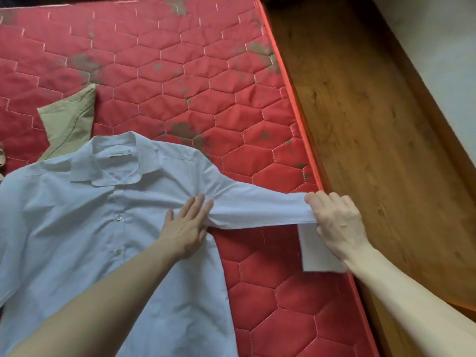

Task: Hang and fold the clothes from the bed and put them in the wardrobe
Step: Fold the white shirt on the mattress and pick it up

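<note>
Clothes on view number two: a white shirt [85,228] lying face up and buttoned on the red mattress [206,73], and a beige garment [69,122] partly tucked under the shirt's collar on its far side. In the head view, the only one given, the left hand [185,228] presses flat with fingers spread on the shirt's chest, just beside the armpit seam, gripping nothing. The right hand [334,222] is closed around the sleeve [257,210] near the cuff end and holds it stretched straight out from the shirt toward the mattress edge; the cuff hangs down below that hand. Beyond the mattress edge, away from the shirt, runs a wooden bed frame [373,124]. Judging by this, folding of the shirt has barely begun: the sleeve is only drawn out and smoothed, no fold is made, and the body lies open. The beige garment looks untouched. No hanger or wardrobe shows, so hanging, folding and putting away all appear left to do.
</note>
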`<state>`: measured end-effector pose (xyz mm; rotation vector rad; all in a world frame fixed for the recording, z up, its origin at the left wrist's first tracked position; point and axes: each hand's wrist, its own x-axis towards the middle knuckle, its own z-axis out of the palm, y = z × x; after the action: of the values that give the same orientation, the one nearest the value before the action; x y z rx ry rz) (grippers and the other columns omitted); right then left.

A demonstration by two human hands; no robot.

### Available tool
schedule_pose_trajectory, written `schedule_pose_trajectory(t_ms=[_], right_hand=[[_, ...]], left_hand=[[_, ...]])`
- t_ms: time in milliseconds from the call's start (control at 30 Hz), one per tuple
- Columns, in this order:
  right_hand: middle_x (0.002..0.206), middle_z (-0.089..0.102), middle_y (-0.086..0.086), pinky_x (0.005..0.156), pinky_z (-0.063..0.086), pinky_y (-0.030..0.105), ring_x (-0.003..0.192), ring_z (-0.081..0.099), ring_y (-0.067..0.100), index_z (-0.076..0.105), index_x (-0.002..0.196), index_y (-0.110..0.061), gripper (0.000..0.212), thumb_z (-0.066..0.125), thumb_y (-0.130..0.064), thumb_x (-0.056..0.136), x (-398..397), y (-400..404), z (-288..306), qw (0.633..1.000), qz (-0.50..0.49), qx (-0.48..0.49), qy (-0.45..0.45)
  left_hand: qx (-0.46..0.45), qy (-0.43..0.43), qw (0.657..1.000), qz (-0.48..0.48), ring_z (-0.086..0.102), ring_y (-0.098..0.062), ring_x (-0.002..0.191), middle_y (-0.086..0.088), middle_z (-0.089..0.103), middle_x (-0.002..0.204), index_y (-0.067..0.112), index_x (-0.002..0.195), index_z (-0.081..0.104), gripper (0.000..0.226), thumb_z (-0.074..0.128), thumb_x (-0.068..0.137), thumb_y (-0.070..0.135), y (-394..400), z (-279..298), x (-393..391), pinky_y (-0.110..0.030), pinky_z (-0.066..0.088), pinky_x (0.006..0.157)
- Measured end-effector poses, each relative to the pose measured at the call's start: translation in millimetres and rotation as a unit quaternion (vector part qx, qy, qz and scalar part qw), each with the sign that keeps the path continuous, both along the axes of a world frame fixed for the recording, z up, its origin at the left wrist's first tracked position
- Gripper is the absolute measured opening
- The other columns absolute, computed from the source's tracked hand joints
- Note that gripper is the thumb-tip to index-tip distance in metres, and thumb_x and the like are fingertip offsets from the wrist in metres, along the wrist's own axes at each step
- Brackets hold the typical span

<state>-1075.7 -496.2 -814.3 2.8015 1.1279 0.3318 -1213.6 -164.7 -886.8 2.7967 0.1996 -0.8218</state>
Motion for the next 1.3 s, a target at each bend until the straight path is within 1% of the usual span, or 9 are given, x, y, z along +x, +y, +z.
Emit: schedule_pose_trajectory(t_ms=[167,333,567,733,867,967,1067,1167,1300], right_hand=[[0.071,0.051,0.006,0.068,0.052,0.045,0.066,0.053,0.032,0.056,0.098,-0.011,0.044,0.057,0.018,0.064,23,-41,-31,0.995,0.094,-0.014,-0.015],[0.069,0.050,-0.005,0.038,0.043,0.032,0.059,0.059,0.021,0.038,0.092,-0.025,0.060,0.092,-0.013,0.066,31,-67,-46,0.969,0.161,-0.065,0.178],[0.074,0.051,0.006,0.040,0.041,0.038,0.060,0.055,0.031,0.050,0.089,-0.016,0.025,0.058,0.005,0.079,11,-44,-34,0.994,-0.006,0.107,0.012],[0.089,0.053,-0.002,0.055,0.049,0.037,0.073,0.058,0.022,0.049,0.095,-0.022,0.030,0.048,-0.052,0.101,-42,-51,-74,0.960,0.133,0.010,0.247],[0.091,0.057,0.000,0.070,0.053,0.047,0.080,0.056,0.027,0.061,0.099,-0.015,0.037,0.032,-0.035,0.111,-40,-61,-71,0.962,-0.028,0.159,0.219],[0.122,0.061,0.008,0.094,0.044,0.041,0.107,0.055,0.030,0.058,0.130,-0.011,0.030,0.043,-0.019,0.105,-17,-73,-66,0.884,-0.296,0.278,0.232],[0.156,0.047,0.009,0.114,0.035,0.041,0.141,0.044,0.029,0.036,0.157,-0.018,0.059,0.055,-0.035,0.104,-3,-92,-67,0.758,-0.420,0.260,0.426],[0.145,0.060,0.001,0.101,0.049,0.044,0.130,0.058,0.031,0.047,0.150,-0.026,0.057,0.055,-0.052,0.100,-1,-109,-60,0.810,-0.384,0.065,0.438],[0.100,0.072,0.000,0.072,0.052,0.043,0.092,0.067,0.033,0.064,0.102,-0.024,0.013,0.054,-0.033,0.103,8,-124,-46,0.898,-0.288,0.043,0.330]], left_hand=[[0.016,-0.002,1.000,0.005,-0.013,-0.019,0.161,0.005,-0.021,0.172,0.033,0.165,-0.011,0.067,0.023,0.107,0.040,-4,-5,1,-0.057,0.008,0.125],[0.010,-0.026,1.000,0.010,-0.006,-0.024,0.162,0.001,-0.012,0.175,0.029,0.167,-0.002,0.083,0.006,0.085,0.045,-8,-10,-3,-0.051,0.004,0.128],[0.045,-0.171,0.984,-0.005,0.053,-0.036,0.131,-0.015,0.052,0.146,0.010,0.129,0.059,0.054,0.026,0.096,0.038,-19,-2,20,-0.054,0.036,0.113],[0.028,-0.242,0.970,-0.019,0.055,-0.033,0.124,-0.010,0.058,0.136,0.011,0.129,0.056,0.043,0.032,0.101,0.033,-37,1,46,-0.050,0.045,0.102],[0.002,-0.243,0.968,-0.060,0.053,-0.034,0.133,-0.009,0.055,0.147,0.014,0.143,0.051,0.046,0.042,0.098,0.019,-53,-6,63,-0.050,0.045,0.105],[-0.009,-0.221,0.971,-0.086,0.044,-0.033,0.146,-0.010,0.045,0.160,0.014,0.154,0.044,0.065,0.053,0.091,0.001,-63,-7,77,-0.050,0.042,0.111],[-0.015,-0.207,0.975,-0.081,0.039,-0.033,0.150,-0.009,0.042,0.162,0.011,0.158,0.038,0.075,0.050,0.087,-0.009,-73,-7,92,-0.051,0.038,0.115],[0.020,-0.208,0.973,-0.099,0.060,-0.040,0.119,-0.013,0.064,0.123,0.007,0.137,0.057,0.056,0.064,0.083,-0.005,-75,-11,105,-0.049,0.045,0.103],[0.045,-0.232,0.965,-0.112,0.055,-0.037,0.085,-0.011,0.056,0.088,0.010,0.089,0.061,0.014,0.072,0.083,0.004,-69,-8,119,-0.048,0.043,0.085]])
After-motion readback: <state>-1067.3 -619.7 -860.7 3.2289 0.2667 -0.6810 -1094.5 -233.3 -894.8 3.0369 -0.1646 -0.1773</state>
